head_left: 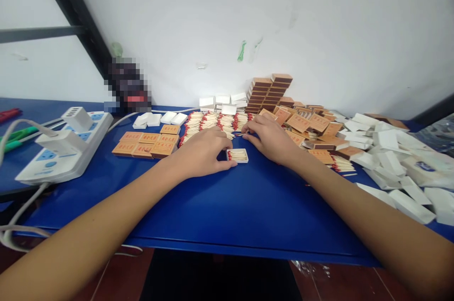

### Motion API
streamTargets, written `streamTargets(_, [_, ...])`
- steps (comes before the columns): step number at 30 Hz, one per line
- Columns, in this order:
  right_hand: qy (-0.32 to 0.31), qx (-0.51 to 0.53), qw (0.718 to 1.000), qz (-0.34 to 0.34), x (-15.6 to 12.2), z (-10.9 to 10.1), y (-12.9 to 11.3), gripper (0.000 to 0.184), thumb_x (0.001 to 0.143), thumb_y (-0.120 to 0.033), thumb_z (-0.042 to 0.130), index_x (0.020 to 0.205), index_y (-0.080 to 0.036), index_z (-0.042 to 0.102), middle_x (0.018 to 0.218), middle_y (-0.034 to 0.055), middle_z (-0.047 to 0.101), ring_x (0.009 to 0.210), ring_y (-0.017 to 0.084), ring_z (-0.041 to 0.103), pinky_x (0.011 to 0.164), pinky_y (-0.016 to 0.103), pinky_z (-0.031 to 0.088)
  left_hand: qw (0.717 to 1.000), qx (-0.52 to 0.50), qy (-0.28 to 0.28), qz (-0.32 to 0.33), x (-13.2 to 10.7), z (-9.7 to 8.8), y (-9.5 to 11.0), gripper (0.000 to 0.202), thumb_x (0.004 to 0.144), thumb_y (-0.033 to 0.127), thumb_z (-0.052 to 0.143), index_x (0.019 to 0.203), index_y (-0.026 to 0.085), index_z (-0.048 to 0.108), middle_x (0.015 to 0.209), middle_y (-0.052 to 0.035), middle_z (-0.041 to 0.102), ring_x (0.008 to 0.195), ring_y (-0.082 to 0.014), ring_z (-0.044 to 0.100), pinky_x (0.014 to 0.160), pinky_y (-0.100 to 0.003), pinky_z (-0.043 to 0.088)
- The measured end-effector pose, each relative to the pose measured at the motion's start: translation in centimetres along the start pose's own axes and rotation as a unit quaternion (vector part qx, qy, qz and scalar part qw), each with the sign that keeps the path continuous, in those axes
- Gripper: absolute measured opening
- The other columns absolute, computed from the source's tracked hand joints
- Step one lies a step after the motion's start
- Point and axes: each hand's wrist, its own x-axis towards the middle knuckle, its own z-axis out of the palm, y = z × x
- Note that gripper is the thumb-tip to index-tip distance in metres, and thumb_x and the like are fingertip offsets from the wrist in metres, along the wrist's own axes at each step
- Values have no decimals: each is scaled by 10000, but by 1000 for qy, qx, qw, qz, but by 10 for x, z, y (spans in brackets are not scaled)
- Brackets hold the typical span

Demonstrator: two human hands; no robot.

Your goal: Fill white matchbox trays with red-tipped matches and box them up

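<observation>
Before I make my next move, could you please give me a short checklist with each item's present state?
1. Left hand on the tray: ok, fingers and thumb at its left end.
2. Tray flat, open side up: ok.
3. Matches inside it: ok, some lie there; exact count cannot tell.
4. Right hand holding a match: cannot tell, fingertips too small.
5. Power strip clear of both hands: ok, off to the left.

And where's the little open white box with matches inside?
In the head view, the little white box sits mid-picture on the blue table, its left end in the left hand, just in front of the piled matches.
</observation>
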Motion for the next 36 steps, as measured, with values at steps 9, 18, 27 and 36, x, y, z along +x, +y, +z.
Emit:
streamTargets(9, [-18,34,999,10,1,2,4,171,1051,-280,522,960,-212,650,988,127,642,994,311,553,862,433,451,1000,-9,-10,-13,0,-2,2,296,966,424,766,1074,149,781,1039,-109,741,1097,-306,670,970,-438,520])
streamTargets(18, [-21,60,998,5,-5,-12,-7,184,1057,-305,524,917,-220,606,977,121,637,1005,307,564,859,429,449,1000,-7,3,-14,-1,0,-1,303,954,426,779,1086,153,783,1041,-108,749,1075,-299,685,954,-422,519])
streamTargets(27, [-54,142,987,-43,-21,-21,-40,177,1063,-316,585,923,-216,628,942,81,649,942,252,576,814,369,445,1000,-15,9,0,-1,0,-2,297,981,450,739,1039,161,772,974,-87,728,1026,-281,676,904,-398,512])
streamTargets(36, [17,-32,999,-5,-6,-5,-1,270,1056,-297,566,1173,-165,769,1055,157,671,1074,345,541,988,495,444,1000,-12,10,-15,-1,0,-2,292,950,424,784,1058,153,782,1050,-106,744,1083,-293,677,957,-414,516])
